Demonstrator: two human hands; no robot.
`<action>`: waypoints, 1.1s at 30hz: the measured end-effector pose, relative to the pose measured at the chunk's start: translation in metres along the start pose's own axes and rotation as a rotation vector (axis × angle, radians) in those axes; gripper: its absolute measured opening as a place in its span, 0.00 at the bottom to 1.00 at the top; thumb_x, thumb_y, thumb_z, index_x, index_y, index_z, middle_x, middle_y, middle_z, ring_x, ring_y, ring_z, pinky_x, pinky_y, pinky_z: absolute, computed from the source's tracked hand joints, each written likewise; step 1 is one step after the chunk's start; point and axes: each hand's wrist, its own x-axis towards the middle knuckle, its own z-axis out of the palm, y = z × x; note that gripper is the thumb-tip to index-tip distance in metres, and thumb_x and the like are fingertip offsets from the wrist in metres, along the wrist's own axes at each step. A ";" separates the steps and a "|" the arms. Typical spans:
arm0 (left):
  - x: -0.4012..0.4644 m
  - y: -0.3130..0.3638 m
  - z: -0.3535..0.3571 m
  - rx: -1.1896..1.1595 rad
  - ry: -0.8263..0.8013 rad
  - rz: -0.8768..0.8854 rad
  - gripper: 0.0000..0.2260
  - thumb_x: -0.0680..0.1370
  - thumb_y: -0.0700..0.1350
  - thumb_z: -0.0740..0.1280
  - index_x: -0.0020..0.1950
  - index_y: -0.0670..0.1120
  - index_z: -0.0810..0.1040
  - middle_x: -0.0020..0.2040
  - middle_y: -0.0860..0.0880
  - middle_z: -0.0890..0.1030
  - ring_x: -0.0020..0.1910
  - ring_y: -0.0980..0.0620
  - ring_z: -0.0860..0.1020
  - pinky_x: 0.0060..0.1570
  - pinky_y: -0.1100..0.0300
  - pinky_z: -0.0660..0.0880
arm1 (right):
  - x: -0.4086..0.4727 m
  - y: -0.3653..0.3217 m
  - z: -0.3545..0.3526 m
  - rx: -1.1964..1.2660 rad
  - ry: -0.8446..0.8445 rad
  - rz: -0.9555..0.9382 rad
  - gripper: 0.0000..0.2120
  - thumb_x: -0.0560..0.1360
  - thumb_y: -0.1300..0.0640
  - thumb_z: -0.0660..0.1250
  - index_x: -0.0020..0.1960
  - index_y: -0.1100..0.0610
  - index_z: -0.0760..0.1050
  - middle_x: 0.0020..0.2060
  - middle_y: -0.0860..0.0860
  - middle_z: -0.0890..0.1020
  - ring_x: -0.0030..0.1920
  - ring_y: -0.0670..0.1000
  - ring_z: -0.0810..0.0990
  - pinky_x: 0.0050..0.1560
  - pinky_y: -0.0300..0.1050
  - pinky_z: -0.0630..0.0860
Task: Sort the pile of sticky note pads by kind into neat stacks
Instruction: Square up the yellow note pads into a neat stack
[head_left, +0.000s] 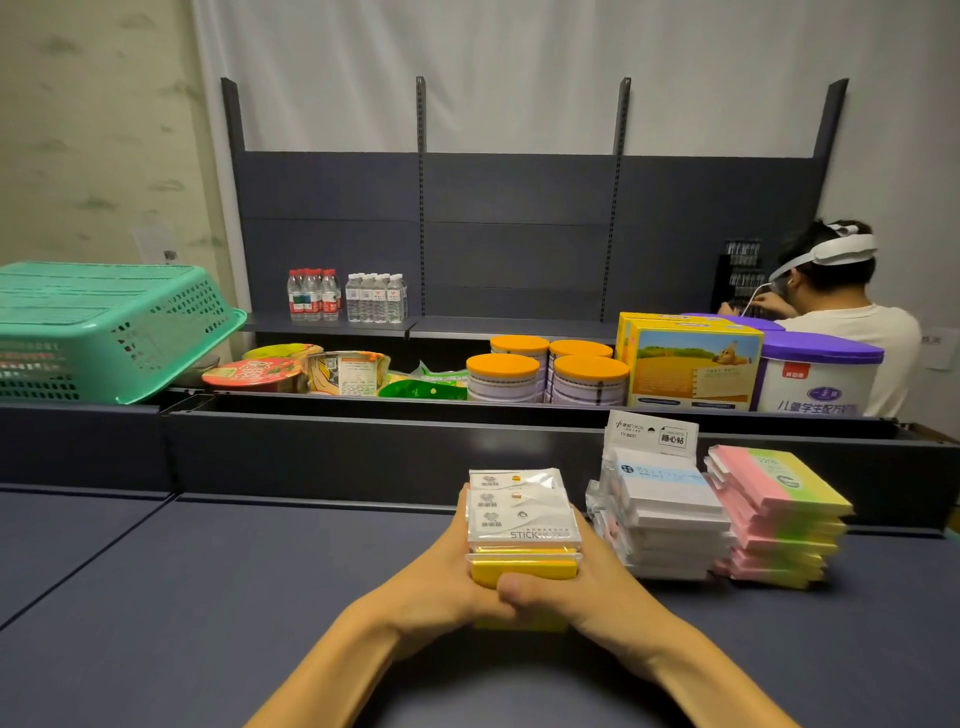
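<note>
Yellow pad stack, upright on the desk, just left of the white pad stack: left hand and right hand clasp its sides, equally near, thumbs meeting in front; pink-green stack lies further right.

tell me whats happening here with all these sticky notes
A person is squaring up a stack of yellow sticky note pads on the dark table, left hand and right hand gripping its sides. Beside it stand two sorted stacks: white pads and pink-green-yellow pads.
</note>
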 end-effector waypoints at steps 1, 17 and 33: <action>0.000 0.001 0.001 0.002 0.005 0.001 0.41 0.69 0.36 0.74 0.72 0.59 0.55 0.63 0.61 0.76 0.64 0.60 0.74 0.58 0.65 0.74 | 0.000 0.000 0.000 0.002 -0.009 0.004 0.37 0.66 0.58 0.78 0.70 0.48 0.64 0.58 0.40 0.80 0.58 0.41 0.79 0.52 0.32 0.75; 0.001 0.006 0.010 0.007 0.100 0.029 0.39 0.69 0.33 0.74 0.73 0.54 0.60 0.61 0.57 0.79 0.60 0.58 0.78 0.54 0.64 0.76 | 0.003 0.002 -0.006 0.005 0.070 -0.038 0.38 0.63 0.57 0.80 0.68 0.48 0.67 0.58 0.42 0.81 0.58 0.43 0.80 0.53 0.36 0.77; 0.004 0.003 0.015 0.036 0.122 0.060 0.40 0.70 0.38 0.75 0.74 0.54 0.57 0.64 0.59 0.77 0.62 0.60 0.76 0.61 0.61 0.74 | 0.009 0.015 0.000 0.035 0.090 -0.074 0.49 0.58 0.49 0.81 0.71 0.56 0.60 0.59 0.46 0.81 0.59 0.44 0.79 0.53 0.32 0.75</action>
